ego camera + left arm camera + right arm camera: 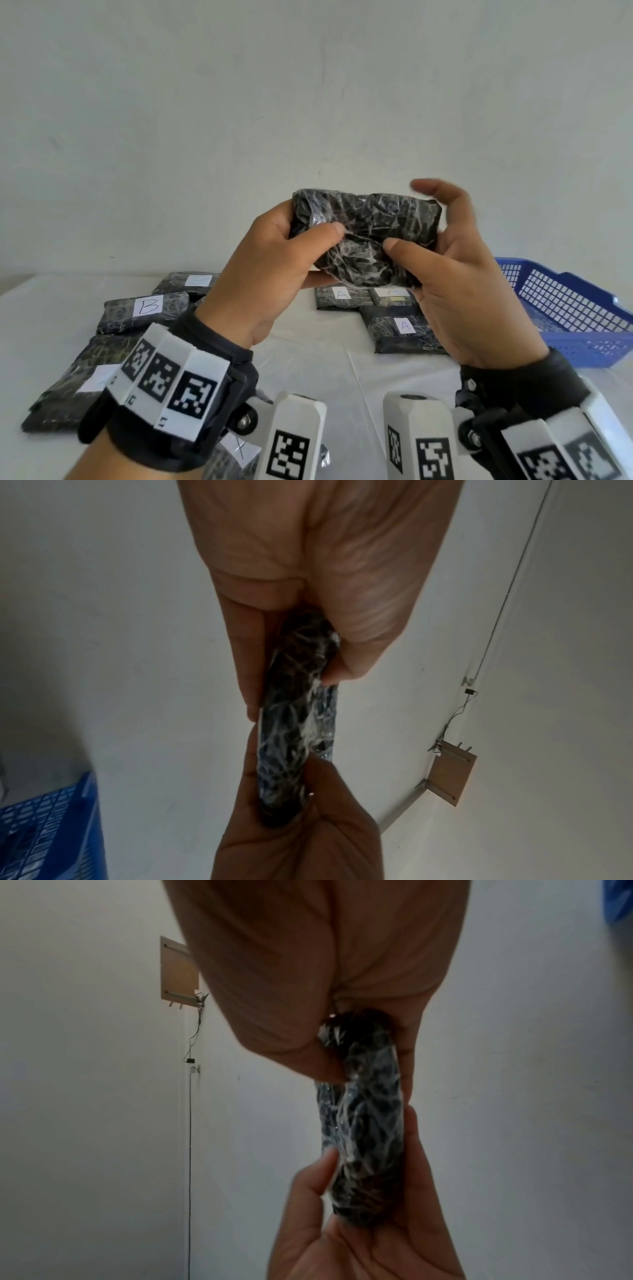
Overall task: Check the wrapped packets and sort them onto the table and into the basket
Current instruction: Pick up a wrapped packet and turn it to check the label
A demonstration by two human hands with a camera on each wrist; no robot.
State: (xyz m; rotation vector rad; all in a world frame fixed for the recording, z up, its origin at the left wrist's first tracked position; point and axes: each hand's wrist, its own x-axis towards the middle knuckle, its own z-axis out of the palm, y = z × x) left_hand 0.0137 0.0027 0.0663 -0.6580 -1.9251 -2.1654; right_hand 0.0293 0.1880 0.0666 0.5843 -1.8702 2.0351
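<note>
I hold a dark packet [366,236] wrapped in crinkled clear film up in the air above the table, between both hands. My left hand [274,260] grips its left end, thumb on the near face and fingers behind. My right hand [445,260] pinches the right end with its thumb in front; its index finger is lifted off the top edge. No label shows on the face turned to me. Both wrist views show the packet [294,718] [363,1123] edge-on, clamped between thumbs and fingers. A blue basket [565,308] stands at the right.
Three packets labelled A [404,329] lie in the middle of the white table [325,370]. At the left lie a packet labelled B [144,308] and several others [78,383]. One more packet [236,455] lies at the near edge under my left wrist. A plain wall stands behind.
</note>
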